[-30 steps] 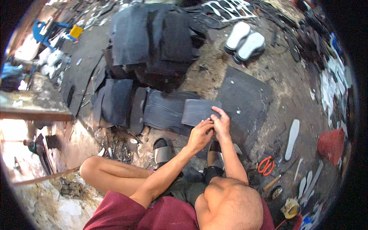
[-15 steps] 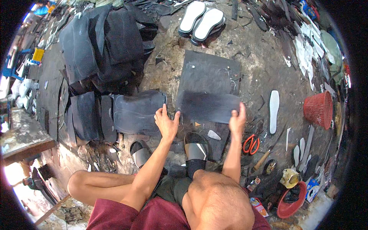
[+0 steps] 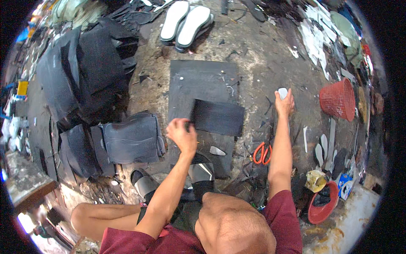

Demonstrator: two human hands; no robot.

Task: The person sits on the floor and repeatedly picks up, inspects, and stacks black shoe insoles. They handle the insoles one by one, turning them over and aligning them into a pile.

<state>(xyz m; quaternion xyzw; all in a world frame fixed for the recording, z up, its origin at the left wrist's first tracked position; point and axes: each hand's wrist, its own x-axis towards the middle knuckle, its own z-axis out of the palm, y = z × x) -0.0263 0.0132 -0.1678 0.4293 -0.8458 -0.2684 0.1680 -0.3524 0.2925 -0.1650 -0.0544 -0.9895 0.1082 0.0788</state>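
Note:
My right hand [image 3: 286, 104] is out to the right, closed around a white sole-shaped template [image 3: 283, 92]; its forearm hides most of the piece. My left hand [image 3: 182, 136] has curled fingers around something small and dark, at the left edge of a black rectangular sheet [image 3: 218, 118]. That sheet lies flat, partly over a larger dark sheet [image 3: 203, 80]. Left of my left hand is a stack of black marked pieces [image 3: 130, 142]. Below the black sheet lies a small pale scrap [image 3: 217, 150].
Orange-handled scissors [image 3: 262, 153] lie beside my right forearm. A red basket [image 3: 337, 100] stands at right, a red-rimmed container [image 3: 325, 208] at lower right. White-topped soles [image 3: 192, 26] are stacked at the far side. A large black sheet pile [image 3: 80, 70] fills the left.
My right hand has left the black sheet and moved right onto the white template. The black sheet, blurred before, now lies still. My left hand has moved off the stacked pieces, fingers curling.

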